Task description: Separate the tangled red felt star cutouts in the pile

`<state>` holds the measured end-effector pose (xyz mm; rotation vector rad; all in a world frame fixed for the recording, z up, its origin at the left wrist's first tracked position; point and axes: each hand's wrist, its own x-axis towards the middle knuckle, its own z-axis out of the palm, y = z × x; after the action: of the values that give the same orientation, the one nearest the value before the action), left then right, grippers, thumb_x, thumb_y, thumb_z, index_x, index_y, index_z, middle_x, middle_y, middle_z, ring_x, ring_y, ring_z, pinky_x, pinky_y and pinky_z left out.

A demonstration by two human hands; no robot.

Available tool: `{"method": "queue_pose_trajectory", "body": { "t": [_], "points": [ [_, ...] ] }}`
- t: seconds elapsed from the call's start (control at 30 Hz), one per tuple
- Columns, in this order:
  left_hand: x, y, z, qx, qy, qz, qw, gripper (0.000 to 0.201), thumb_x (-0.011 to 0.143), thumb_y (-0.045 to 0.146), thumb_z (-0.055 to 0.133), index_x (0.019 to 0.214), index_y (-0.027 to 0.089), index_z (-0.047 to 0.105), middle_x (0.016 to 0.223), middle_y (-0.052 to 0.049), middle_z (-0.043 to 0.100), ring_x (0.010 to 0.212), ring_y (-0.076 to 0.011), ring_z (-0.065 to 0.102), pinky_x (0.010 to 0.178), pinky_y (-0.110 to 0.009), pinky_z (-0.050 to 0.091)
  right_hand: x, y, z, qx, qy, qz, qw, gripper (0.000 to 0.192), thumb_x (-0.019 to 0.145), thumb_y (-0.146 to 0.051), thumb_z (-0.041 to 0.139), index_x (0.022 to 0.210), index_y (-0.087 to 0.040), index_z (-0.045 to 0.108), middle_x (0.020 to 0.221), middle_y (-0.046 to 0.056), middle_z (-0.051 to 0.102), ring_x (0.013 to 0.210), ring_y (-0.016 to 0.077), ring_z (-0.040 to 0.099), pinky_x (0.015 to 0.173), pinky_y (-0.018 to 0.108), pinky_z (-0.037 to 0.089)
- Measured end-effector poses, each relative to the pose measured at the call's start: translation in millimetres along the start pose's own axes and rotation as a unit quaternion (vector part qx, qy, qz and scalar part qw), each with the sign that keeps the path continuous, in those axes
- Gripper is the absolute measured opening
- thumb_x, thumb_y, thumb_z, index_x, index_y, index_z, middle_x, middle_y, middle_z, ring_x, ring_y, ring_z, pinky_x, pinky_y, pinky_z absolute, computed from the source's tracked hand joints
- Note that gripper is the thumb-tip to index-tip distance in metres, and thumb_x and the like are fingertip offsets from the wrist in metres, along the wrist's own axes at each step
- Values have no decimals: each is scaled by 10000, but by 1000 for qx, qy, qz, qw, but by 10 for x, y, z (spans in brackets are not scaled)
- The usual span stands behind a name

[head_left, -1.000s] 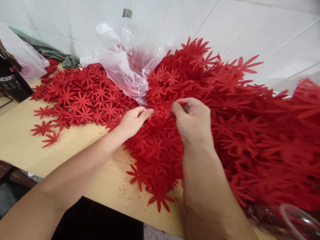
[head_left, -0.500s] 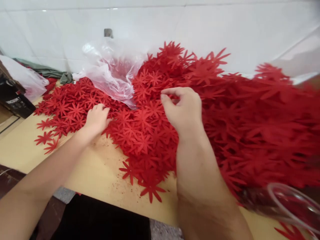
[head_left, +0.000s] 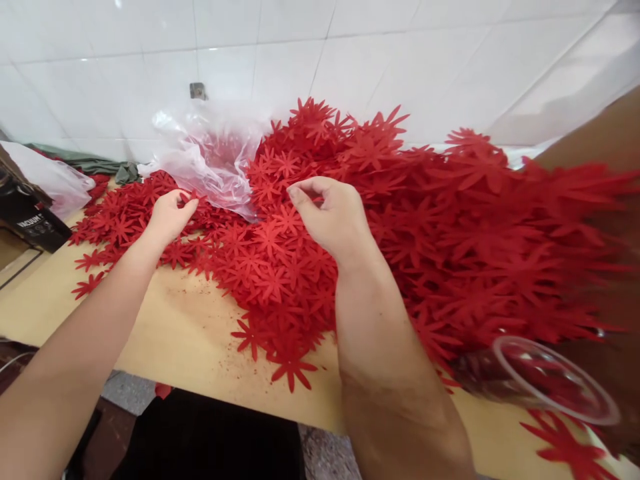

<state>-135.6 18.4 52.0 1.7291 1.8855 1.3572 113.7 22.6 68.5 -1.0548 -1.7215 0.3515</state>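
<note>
My left hand is closed in a pinch on a red flower-shaped cutout, just above the smaller left part of the pile. Only the tips of that cutout's petals show past the fingers. Over the middle of the large heap of red petal cutouts, my right hand is held with thumb and forefinger pressed together. Anything between those fingertips is too small or hidden to make out. Crumpled clear plastic bag lies at the back, between the two hands.
A clear plastic cup lies on its side at the right front, near a loose red cutout. On the left stand a black box and a white bag. White tiled wall rises behind the wooden table.
My left hand has lifted from the pile and moved left, now with a red flower cutout in its fingers. My right hand keeps its pinch. The view has shifted a little.
</note>
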Motion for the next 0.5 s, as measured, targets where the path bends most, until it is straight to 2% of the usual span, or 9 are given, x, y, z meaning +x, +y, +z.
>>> {"method": "queue_pose_trajectory", "body": {
  "t": [0.1, 0.17, 0.23, 0.3, 0.4, 0.5],
  "points": [
    [-51, 244, 160, -138, 4, -15, 990, 117, 670, 238, 598, 650, 164, 510, 645, 36, 555, 645, -97, 511, 687, -234, 415, -14, -3, 73, 72, -9, 6, 997, 408, 772, -538, 516, 779, -155, 654, 758, 54, 672, 721, 159, 614, 718, 329, 491],
    [-165, 436, 345, -251, -25, -63, 966, 72, 670, 194, 578, 711, 160, 530, 633, 44, 572, 632, -98, 553, 679, -241, 440, -19, 16, 131, 136, -2, 31, 990, 495, 766, -617, 462, 821, -163, 654, 797, 62, 679, 785, 170, 631, 758, 337, 501],
    [-303, 615, 569, -390, -115, -133, 904, 163, 708, 173, 514, 867, 177, 551, 681, 32, 629, 669, -124, 620, 700, -285, 476, -20, 51, 194, 192, 9, 75, 978, 569, 758, -671, 409, 885, -170, 649, 864, 78, 685, 857, 185, 643, 801, 362, 509],
    [-435, 763, 803, -488, -160, -160, 843, 251, 686, 116, 516, 924, 175, 573, 786, 2, 679, 777, -142, 658, 798, -321, 487, -23, 98, 268, 224, 12, 121, 967, 630, 756, -699, 366, 935, -163, 642, 935, 103, 685, 914, 206, 648, 848, 403, 507],
    [-584, 925, 1097, -595, -135, -169, 774, 318, 691, 68, 487, 973, 146, 610, 1041, -47, 685, 1065, -166, 606, 1003, -323, 401, -47, 166, 411, 222, 24, 155, 962, 651, 759, -691, 371, 985, -140, 633, 1077, 141, 660, 1048, 238, 618, 967, 446, 451],
    [-640, 1033, 1240, -652, -77, -196, 728, 377, 824, 188, 411, 1180, 180, 536, 1356, -10, 506, 1319, -138, 389, 1121, -278, 262, -96, 180, 554, 219, 27, 174, 960, 624, 790, -643, 379, 1080, -140, 606, 1256, 143, 580, 1213, 230, 521, 1073, 424, 362]
  ]
}}
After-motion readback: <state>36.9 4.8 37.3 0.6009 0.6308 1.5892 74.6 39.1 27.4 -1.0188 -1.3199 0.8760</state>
